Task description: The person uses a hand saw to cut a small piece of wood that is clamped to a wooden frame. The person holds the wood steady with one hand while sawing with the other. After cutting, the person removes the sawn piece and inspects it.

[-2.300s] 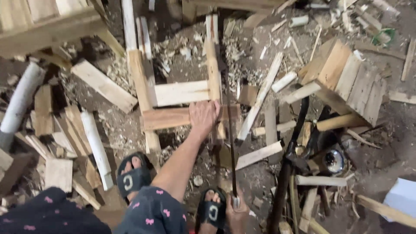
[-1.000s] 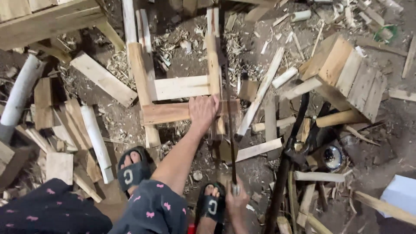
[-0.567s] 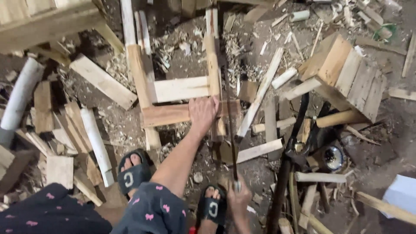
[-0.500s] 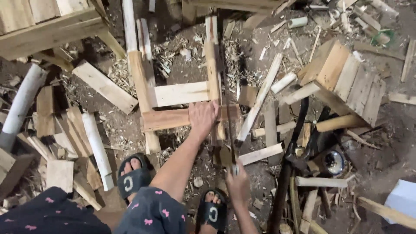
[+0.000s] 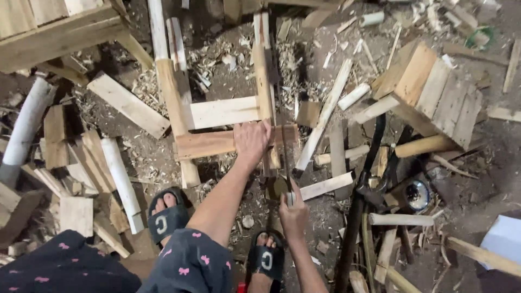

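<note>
Viewed from above, on a workshop floor [image 5: 477, 179] littered with shavings and offcuts. Left hand [image 5: 251, 140] pressed flat, fingers spread and unclenched, on the lower crosspiece of a wooden frame [image 5: 217, 142]; nothing grasped, only held down. Right hand [image 5: 293, 209] clenched round the handle of a narrow dark blade tool [image 5: 284, 157], lower in the view than the frame, with the blade running up toward the crosspiece just beside the left hand. Whether saw or long knife, could not tell; contact between blade and wood also unclear.

Frame lay on the floor in the middle of the view: two long uprights joined by a pale upper crosspiece [image 5: 223, 112] and the redder lower one, its near end just ahead of the feet. Left foot [image 5: 165, 214] and right foot [image 5: 265, 260] wore dark open-toed slippers, set apart on the floor, with dark trousers dotted with small pink bows at the bottom edge.

To the right, a small slatted wooden crate [image 5: 434, 92] sat tilted, near a round wooden handle [image 5: 426, 145] and a dark curved bar [image 5: 369, 168]. Below those, a round shiny tin [image 5: 417, 194]. To the left, pale round poles [image 5: 122, 182] and short planks lay scattered, well apart from the hands. A stack of boards [image 5: 59, 24] filled the upper left corner.
</note>
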